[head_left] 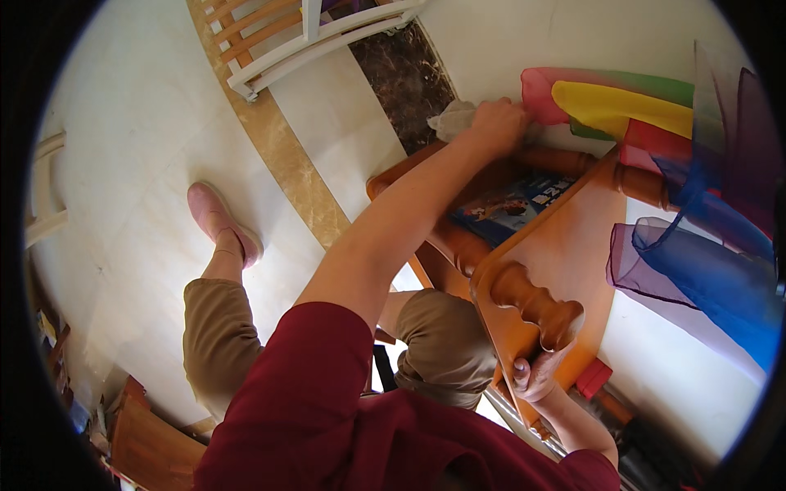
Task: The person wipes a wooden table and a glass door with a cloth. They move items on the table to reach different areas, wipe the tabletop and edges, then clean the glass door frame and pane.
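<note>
left hand (499, 127), at the end of the outstretched arm, is seen mostly closed, with a grey cloth (453, 121) bunched in it at the far end of a wooden stand (565, 258); the fingertips are hidden, so how firmly the cloth is pinched cannot be told. right hand (539, 376) is seen curled at the near end of the stand, thumb laid along the panel edge beneath a turned knob (561, 323); its fingers are partly hidden, but hold of the wood seems to be had. this pairing is judged sound: the stand is best kept braced by the near hand whenever the far one is pressed against wood. the cloth would be better gathered fully into the palm, so that no loose corner is snagged on the turned rail (557, 159). light, even strokes along the grain are advised, with grooves followed by a fingertip through the cloth. care is called for around a blue packet (516, 209) lying between the panels, and around the sheer scarves, a yellow one (622, 106) and a blue one (708, 282), by which the cloth could be caught. farther out, a white slatted chair (323, 41) is noted.
</note>
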Demonstrator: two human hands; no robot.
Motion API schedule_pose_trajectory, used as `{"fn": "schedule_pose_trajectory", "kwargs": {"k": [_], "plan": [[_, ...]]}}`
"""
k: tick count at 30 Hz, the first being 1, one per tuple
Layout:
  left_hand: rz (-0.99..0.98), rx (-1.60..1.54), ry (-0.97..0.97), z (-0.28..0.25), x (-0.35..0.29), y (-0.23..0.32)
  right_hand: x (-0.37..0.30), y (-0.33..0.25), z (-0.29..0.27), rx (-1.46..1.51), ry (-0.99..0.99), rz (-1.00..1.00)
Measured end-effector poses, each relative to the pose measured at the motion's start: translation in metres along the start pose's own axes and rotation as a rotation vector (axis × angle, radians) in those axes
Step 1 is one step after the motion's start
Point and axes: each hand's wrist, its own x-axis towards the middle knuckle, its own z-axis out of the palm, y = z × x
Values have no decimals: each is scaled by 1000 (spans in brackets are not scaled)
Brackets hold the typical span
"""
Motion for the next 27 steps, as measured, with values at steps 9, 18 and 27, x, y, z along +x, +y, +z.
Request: {"fn": "schedule_pose_trajectory", "kwargs": {"k": [9,18,27], "plan": [[-95,-167,93,-5,-14,-10,1,0,-4,-56,-7,-13],[-61,-169,-250,-29,-3,7,-4,2,-7,-39,-41,16],[-59,-242,39,12,9,4,-11,3,-8,-29,-116,68]]}}
